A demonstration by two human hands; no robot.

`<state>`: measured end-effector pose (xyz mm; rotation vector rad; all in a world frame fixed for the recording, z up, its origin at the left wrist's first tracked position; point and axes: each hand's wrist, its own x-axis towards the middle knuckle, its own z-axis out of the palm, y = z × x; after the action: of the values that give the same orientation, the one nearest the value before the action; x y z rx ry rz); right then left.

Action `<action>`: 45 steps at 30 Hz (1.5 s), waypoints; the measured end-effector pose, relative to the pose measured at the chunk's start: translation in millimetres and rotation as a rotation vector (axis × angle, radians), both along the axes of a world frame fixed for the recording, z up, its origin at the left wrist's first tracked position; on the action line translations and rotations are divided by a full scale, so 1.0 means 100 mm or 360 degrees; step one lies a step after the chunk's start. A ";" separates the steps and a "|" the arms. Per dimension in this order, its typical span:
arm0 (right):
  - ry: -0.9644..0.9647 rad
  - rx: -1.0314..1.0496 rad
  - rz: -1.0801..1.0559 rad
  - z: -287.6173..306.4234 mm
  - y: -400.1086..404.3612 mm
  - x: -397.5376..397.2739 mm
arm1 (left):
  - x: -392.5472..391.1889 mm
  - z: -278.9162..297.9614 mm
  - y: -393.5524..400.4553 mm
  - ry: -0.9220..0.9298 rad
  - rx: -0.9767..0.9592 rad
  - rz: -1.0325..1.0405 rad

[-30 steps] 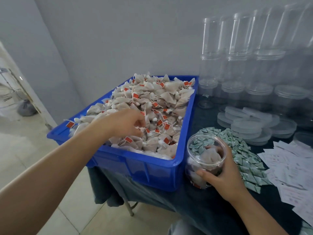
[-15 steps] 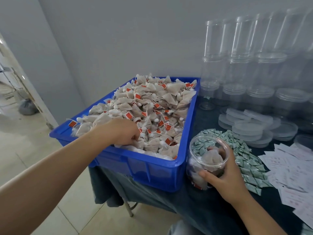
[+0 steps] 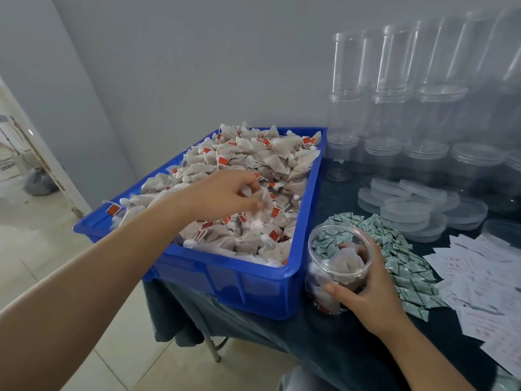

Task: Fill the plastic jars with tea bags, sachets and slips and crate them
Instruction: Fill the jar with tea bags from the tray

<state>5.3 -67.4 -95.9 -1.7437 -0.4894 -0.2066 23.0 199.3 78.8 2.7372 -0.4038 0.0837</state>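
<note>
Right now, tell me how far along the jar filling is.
Done: the open jar already holds several tea bags. In hand: the right hand grips that jar on the table while the left hand pinches tea bags over the blue crate. Left: topping it up, adding a green sachet and a paper slip, a lid, then the stacked empty jars. No packing crate shows.

You see a bright blue crate [image 3: 248,286] heaped with beige tea bags [image 3: 270,162] carrying small red-orange tags. Right of the crate, the sachets [image 3: 406,266] are pale green with white markings, the slips [image 3: 485,277] white with faint red print, and the jars [image 3: 394,80] clear, all on a dark teal tablecloth [image 3: 324,354].
</note>
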 end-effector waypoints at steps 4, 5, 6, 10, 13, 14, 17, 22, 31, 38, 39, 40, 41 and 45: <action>0.0015 0.0004 -0.0007 0.01 0.01 0.00 | -0.09 0.13 -0.27 -0.0078 -0.0497 -0.0080; 0.0017 0.0002 -0.0014 0.01 0.01 0.00 | -0.10 0.15 -0.35 -0.0103 -0.0575 -0.0119; 0.0024 0.0004 -0.0020 0.01 0.01 -0.01 | -0.11 0.16 -0.42 -0.0124 -0.0613 -0.0146; 0.0034 0.0005 -0.0033 0.00 0.00 -0.01 | -0.13 0.14 -0.73 -0.0131 -0.0560 -0.0272; 0.0028 0.0008 -0.0033 0.00 -0.01 0.00 | -0.11 0.06 -0.90 -0.0050 -0.0487 -0.0334; 0.0024 0.0009 -0.0029 -0.01 -0.01 0.01 | -0.11 0.03 -0.94 -0.0063 -0.0411 -0.0353; 0.0025 0.0028 -0.0021 -0.02 -0.01 0.00 | -0.08 -0.08 -0.98 -0.0131 -0.0182 -0.0401; 0.0029 0.0113 -0.0021 0.03 0.02 -0.02 | -0.06 -0.08 -0.99 -0.0230 -0.0412 -0.0297; 0.0029 0.0144 -0.0271 0.22 -0.43 -0.13 | 0.30 -0.12 -1.36 -0.0212 -0.0284 -0.0208; 0.0027 0.0197 -0.0460 0.13 -0.92 -0.33 | 0.68 -0.43 -1.84 0.0251 0.0731 -0.0429; 0.0043 0.0210 -0.0457 0.12 -0.96 -0.35 | 0.72 -0.49 -1.89 0.0308 0.0836 -0.0444; 0.0037 0.0207 -0.0451 0.10 -0.98 -0.37 | 0.76 -0.53 -1.93 0.0359 0.0915 -0.0449; 0.0016 0.0192 -0.0441 0.08 -0.99 -0.38 | 0.79 -0.56 -1.95 0.0398 0.0979 -0.0460; -0.0045 0.0142 -0.0436 0.06 -1.00 -0.40 | 0.86 -0.71 -1.99 0.0499 0.1119 -0.0555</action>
<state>-35.1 -167.1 -90.2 -1.7183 -0.2560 -0.4413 109.3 0.7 8.0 3.2029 -0.9546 -0.6926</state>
